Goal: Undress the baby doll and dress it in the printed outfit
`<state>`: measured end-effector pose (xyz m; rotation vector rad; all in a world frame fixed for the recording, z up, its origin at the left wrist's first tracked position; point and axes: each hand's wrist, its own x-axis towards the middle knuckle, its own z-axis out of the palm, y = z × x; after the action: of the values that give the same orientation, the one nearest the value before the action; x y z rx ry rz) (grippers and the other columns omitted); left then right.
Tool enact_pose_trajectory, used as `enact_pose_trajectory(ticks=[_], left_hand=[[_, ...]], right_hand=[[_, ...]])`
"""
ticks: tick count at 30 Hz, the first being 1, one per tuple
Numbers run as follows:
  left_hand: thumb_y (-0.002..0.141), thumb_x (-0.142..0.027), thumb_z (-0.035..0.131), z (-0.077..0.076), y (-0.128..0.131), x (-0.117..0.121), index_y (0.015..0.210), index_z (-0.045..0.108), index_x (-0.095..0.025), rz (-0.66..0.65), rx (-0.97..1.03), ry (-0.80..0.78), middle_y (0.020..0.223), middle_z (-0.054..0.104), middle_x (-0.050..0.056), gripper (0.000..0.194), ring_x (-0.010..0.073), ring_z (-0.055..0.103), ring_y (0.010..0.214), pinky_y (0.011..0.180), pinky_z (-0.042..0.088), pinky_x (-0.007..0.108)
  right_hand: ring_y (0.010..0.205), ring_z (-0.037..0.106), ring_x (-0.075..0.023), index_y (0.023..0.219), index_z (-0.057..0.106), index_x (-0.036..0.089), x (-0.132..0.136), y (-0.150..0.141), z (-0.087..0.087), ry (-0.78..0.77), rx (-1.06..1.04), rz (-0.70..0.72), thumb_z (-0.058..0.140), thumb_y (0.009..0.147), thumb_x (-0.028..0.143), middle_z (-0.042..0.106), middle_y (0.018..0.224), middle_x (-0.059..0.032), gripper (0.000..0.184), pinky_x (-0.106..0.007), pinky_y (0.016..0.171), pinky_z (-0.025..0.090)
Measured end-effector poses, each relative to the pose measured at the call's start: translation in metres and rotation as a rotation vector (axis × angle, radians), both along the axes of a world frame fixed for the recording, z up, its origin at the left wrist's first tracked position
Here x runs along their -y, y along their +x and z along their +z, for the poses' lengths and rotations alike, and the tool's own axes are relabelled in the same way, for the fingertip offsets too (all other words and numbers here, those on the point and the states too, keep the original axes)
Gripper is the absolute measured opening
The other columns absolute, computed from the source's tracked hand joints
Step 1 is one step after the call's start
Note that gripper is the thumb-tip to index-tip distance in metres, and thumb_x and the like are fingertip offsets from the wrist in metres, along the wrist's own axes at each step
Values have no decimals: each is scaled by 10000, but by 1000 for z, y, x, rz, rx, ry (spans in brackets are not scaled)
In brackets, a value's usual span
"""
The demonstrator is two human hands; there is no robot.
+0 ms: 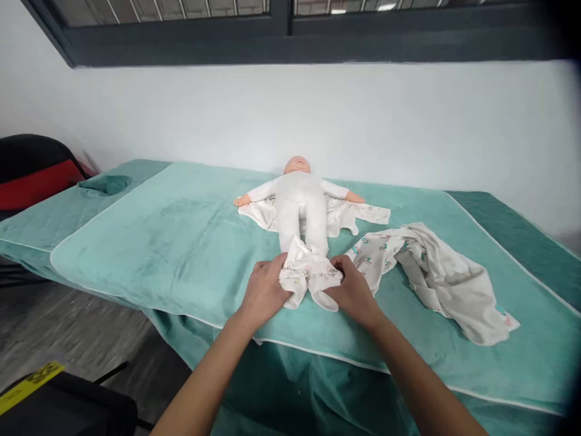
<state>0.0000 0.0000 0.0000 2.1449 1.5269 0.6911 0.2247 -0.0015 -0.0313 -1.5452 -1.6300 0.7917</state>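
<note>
A baby doll (300, 203) in a white suit lies on its back on a teal mat (172, 242), arms spread, head toward the wall. A white printed garment (363, 213) is spread under its body. At the doll's feet both my hands grip a bunched white patterned piece of clothing (308, 275). My left hand (264, 290) pinches its left side, fingers closed. My right hand (351, 289) holds its right side, fingers curled. The doll's feet are hidden by the bunched cloth.
Another crumpled white patterned cloth (436, 272) lies on the mat to the right. A small folded teal cloth (108, 183) sits at the far left. A black and red object (31, 172) stands left of the table. A dark item with a yellow label (31, 381) sits low left.
</note>
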Motion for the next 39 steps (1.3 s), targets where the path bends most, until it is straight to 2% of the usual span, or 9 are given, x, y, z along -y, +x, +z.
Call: enact_pose_trajectory(ticks=[3,6,12,15,18,22,30,34,39], left_hand=[[817,-200,598,19,0,9,1283,562,-231,18,111,-158,1090,719,51,468,279,665,1016,936,474,414],[796,-213,667,37,-8,16,1267,602,-239,-126,414,-358,1200,702,44,477,254,658,1084,921,502,343],[765,-305,792,59,-41,10,1325,614,-235,-334,798,-661,1286,678,76,592,242,651,1120,918,517,297],[733,-311,817,75,-64,1,1311,629,-230,-527,701,-788,1274,684,77,613,246,654,1112,912,522,297],[628,-318,880,97,-83,-3,1321,634,-231,-781,399,-865,1319,672,69,740,284,623,1190,962,514,302],[639,-334,876,124,-90,4,1422,567,-278,-831,54,-858,1422,623,44,844,306,592,1270,979,515,300],[656,-290,862,159,-76,30,1103,732,-275,-788,-82,-643,1040,766,3,466,243,692,947,789,536,276],[577,-333,915,168,-98,23,1080,727,-238,-814,52,-821,1055,767,6,546,268,695,981,807,569,302],[453,-395,950,173,-132,18,1040,743,-197,-564,342,-698,994,763,66,653,346,693,979,794,579,385]], right_hand=[[768,527,-185,913,474,238,13,1,14,-31,-114,40,656,695,263,564,812,32,285,-282,683,406],[745,487,-161,894,476,235,29,2,40,-79,-201,150,638,717,214,526,787,39,241,-252,646,372],[799,492,-136,966,531,228,34,-4,105,-29,-267,576,682,816,238,552,896,24,213,-246,715,399],[813,538,-146,980,556,225,22,-6,132,-47,-66,813,694,817,269,594,933,12,219,-252,709,399],[814,569,-176,943,594,225,18,-9,148,-83,339,1027,740,735,243,622,888,7,255,-266,686,378],[783,589,-210,856,630,232,22,-16,161,-89,549,1173,829,648,332,625,779,13,304,-307,740,401],[641,478,-145,733,565,228,26,-44,203,-92,284,989,681,870,500,509,669,20,325,-270,568,332],[668,496,-123,784,574,220,24,-54,214,-47,46,893,706,871,443,544,742,22,273,-255,578,380],[729,568,-143,783,578,215,13,-69,220,95,-189,785,745,849,420,580,780,4,272,-276,634,455]])
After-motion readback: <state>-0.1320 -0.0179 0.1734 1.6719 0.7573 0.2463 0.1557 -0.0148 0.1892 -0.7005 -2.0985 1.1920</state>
